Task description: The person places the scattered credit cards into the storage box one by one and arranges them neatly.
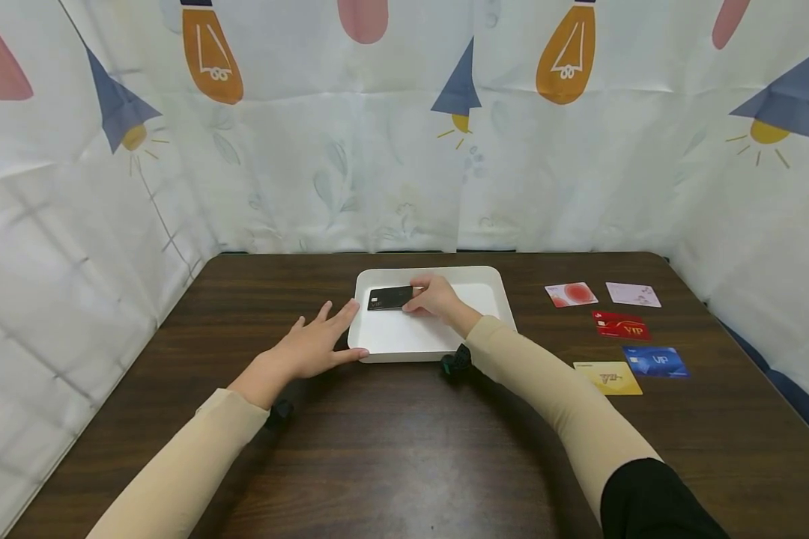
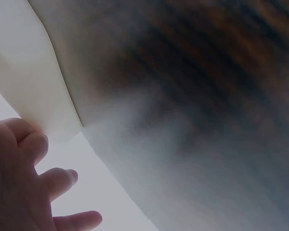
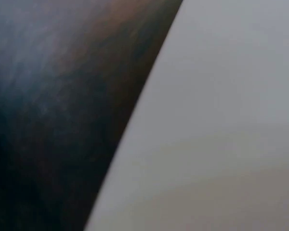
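Head view: right hand [image 1: 438,301] pinches the right end of a black card [image 1: 387,299] inside the white tray [image 1: 398,344]; whether the card lies flat, cannot tell. Left hand [image 1: 313,346], fingers spread, is at the tray's left rim. Left wrist view: fingertips at the pale tray wall. Right wrist view: tray edge and dark table [image 3: 43,144]; finger state not visible. Judged risks: the end-only pinch could let the thin card slip; uneven left-hand pressure could skew the tray.

High, forward-down head view; both wrist views very close; white tray [image 1: 479,288] common to all.
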